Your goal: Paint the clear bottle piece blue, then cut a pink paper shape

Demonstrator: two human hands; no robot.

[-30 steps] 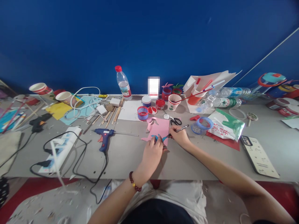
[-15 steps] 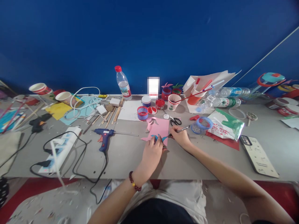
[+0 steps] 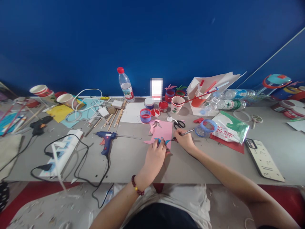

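Note:
My left hand (image 3: 156,155) lies with its fingers stretched out, pressing a blue paper cutout (image 3: 167,141) onto a sheet of pink paper (image 3: 164,128). Its fingers cover part of the cutout. Beaded bracelet on the wrist. Just to the right, my right hand (image 3: 184,140) is closed around a pen (image 3: 188,132), whose tip end reaches the right edge of the blue cutout. Black-handled scissors (image 3: 179,124) lie beyond the pink sheet, close to my right hand.
A blue glue gun (image 3: 107,140) with a long cord lies left, near a white power strip (image 3: 63,154). Behind stand a bottle (image 3: 126,86), a red paint jar (image 3: 163,106) and a paper cup (image 3: 177,105). A cut plastic bottle ring (image 3: 206,127) and a phone (image 3: 264,160) are right.
Very little differs: my right hand and the pen have shifted slightly, with the pen still at the cutout's edge. My left hand stays in place.

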